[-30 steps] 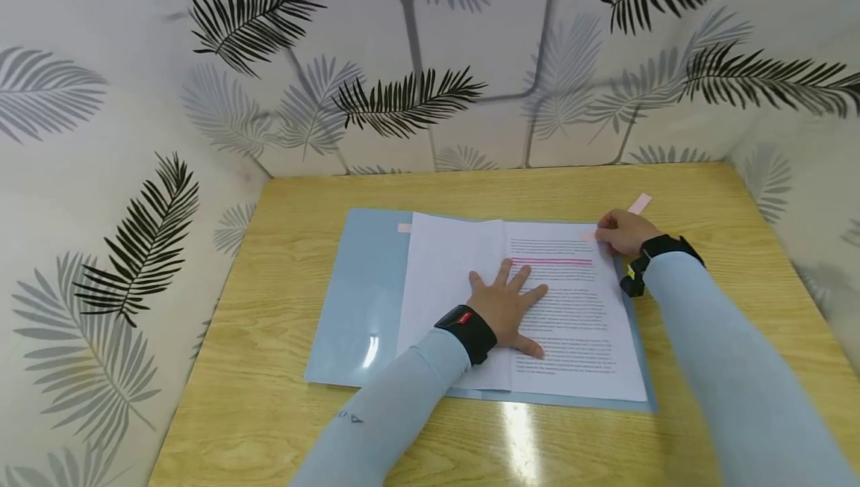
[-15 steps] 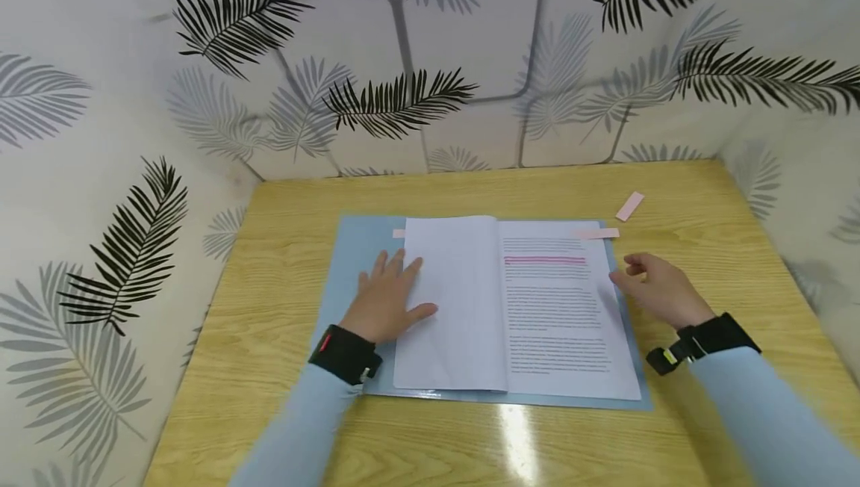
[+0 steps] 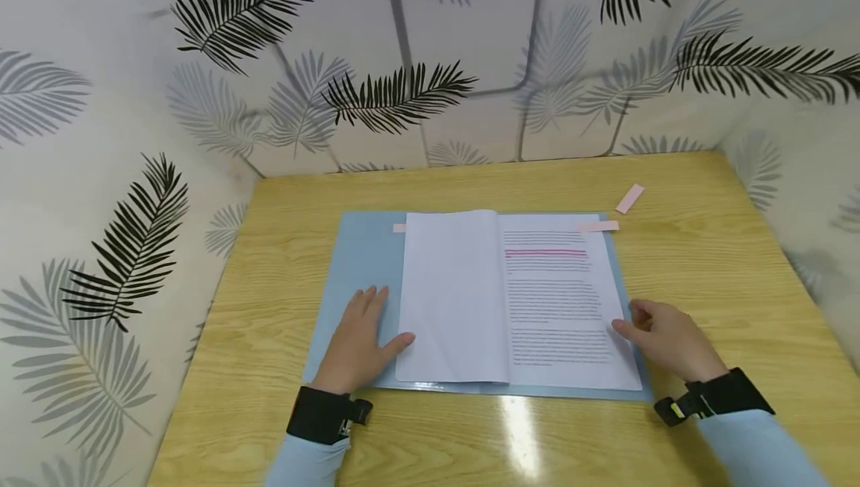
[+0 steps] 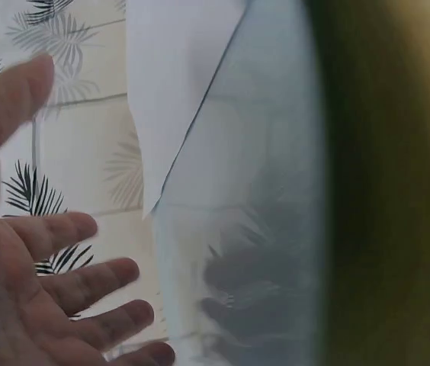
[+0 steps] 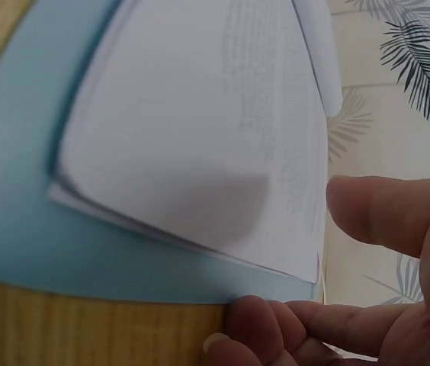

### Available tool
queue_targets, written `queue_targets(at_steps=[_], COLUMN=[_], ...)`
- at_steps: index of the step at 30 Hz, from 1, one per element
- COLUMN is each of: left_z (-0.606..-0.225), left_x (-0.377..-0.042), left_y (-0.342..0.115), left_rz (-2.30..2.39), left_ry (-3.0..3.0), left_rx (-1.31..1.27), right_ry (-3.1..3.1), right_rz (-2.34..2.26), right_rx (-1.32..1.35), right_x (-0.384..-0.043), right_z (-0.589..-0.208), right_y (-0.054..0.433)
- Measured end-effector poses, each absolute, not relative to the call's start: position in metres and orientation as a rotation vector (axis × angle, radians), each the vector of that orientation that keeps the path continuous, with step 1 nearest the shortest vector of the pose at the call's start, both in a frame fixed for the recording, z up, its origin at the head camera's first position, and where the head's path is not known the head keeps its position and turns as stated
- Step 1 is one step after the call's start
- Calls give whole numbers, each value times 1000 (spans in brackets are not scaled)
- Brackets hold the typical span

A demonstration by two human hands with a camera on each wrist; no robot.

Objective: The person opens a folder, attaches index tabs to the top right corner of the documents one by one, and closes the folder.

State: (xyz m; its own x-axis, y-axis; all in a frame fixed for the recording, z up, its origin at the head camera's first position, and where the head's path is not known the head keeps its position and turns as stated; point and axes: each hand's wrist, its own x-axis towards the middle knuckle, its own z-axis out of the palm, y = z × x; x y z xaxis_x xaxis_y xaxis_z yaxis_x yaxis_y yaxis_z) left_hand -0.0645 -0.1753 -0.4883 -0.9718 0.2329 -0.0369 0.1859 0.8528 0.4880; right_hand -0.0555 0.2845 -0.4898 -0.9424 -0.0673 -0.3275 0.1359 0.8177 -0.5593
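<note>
The printed document (image 3: 558, 300) is lying open in a blue folder (image 3: 363, 278), near the far edge of the table. A pink tab (image 3: 601, 226) is jutting past the right page's outer edge, above the pink highlight lines (image 3: 546, 253); a second tab (image 3: 399, 228) is projecting beyond the left leaf. The left hand (image 3: 356, 345) is lying over the folder's left cover, thumb spread and holding nothing; contact is remaining unclear. The right hand (image 3: 672, 341) is hovering or resting at the folder's right edge, fingers curling loosely, thumb apart, gripping nothing. Toward the table's far right corner, a loose pink strip (image 3: 630, 199) is lying. Tabbing this page is apparently finishing; the next move is probably calling for turning or squaring the leaves. Only the head view is showing tabs and highlighting; the right wrist view is revealing layered sheet corners, the left wrist view separated fingers.
</note>
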Motion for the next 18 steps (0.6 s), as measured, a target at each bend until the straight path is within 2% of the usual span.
queue_targets(at_steps=[9,18], left_z=[-517,-526], left_x=[-41,-39], left_y=[-170,-169], left_rz=[790,756], left_ry=[2842,2755], left_rx=[464,452], right_ry=[2720,2717], right_rz=[-756,-718], right_rx=[33,53], right_x=[-51,-48], right_z=[-492,-495], right_y=[268,270])
